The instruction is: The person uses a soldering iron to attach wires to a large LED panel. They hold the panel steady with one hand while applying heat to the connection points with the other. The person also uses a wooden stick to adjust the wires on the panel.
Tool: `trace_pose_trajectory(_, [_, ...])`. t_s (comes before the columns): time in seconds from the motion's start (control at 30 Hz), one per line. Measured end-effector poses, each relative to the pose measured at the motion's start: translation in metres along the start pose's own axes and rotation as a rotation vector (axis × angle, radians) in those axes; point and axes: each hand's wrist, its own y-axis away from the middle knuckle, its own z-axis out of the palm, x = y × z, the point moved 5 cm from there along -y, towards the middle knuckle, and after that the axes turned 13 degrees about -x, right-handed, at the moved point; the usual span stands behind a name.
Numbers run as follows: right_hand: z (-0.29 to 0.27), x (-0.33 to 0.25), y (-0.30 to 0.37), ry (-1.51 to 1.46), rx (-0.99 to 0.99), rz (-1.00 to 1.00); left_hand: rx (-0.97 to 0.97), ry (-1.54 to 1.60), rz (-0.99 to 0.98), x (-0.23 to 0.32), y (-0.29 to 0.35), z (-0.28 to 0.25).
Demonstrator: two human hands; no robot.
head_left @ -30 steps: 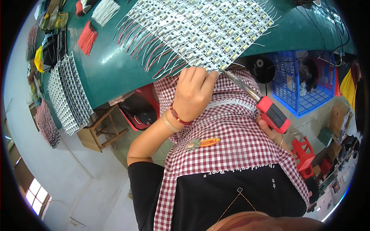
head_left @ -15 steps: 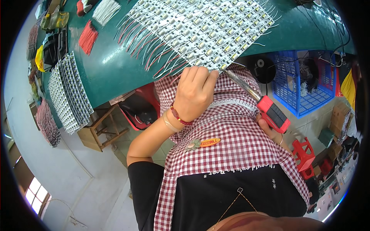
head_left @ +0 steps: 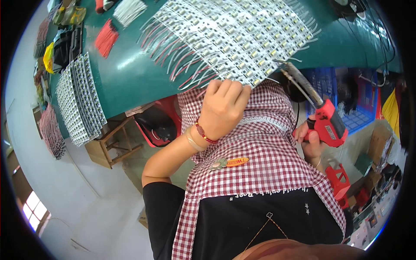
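Note:
My left hand is closed at the near corner of a large sheet of white LED boards, with several red and white wires fringing its left side. The fingertips are turned away, so what they pinch is hidden. My right hand grips the handle of a soldering gun, red and black with a long metal barrel. The barrel points up and left, and its tip is close to the right edge of the sheet, near my left hand. Whether it touches cannot be made out.
On the green table lie a bundle of red wires and one of white wires. More LED strips hang over the left edge. A blue crate, a wooden stool and red stools stand below.
The soldering gun has moved up and right, its tip leaving the sheet's near corner. My left hand has shifted slightly right and down. The view has tilted a little.

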Motion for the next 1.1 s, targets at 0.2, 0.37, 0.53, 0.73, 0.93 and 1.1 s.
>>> trace_pose_trajectory(0.2, [0.007, -0.012, -0.041, -0.183, -0.010, -0.181, -0.069, -0.023, -0.077, 0.002, 0.011, -0.005])
trace_pose_trajectory(0.37, [0.015, -0.032, -0.077, -0.232, -0.072, -0.255, 0.049, -0.079, -0.120, -0.005, 0.013, -0.045])
trace_pose_trajectory(0.53, [0.017, -0.050, -0.099, -0.289, -0.070, -0.227, 0.250, -0.442, -0.649, -0.182, 0.031, -0.121])
trace_pose_trajectory(0.73, [0.022, -0.058, -0.103, -0.272, -0.041, -0.221, 0.081, -0.502, -0.789, -0.287, 0.062, -0.121])
trace_pose_trajectory(0.93, [0.029, -0.071, -0.109, -0.236, 0.026, -0.212, 0.113, -0.532, -0.770, -0.288, 0.063, -0.114])
trace_pose_trajectory(1.1, [0.032, -0.086, -0.118, -0.198, 0.024, -0.248, 0.204, -0.493, -0.682, -0.278, 0.070, -0.119])
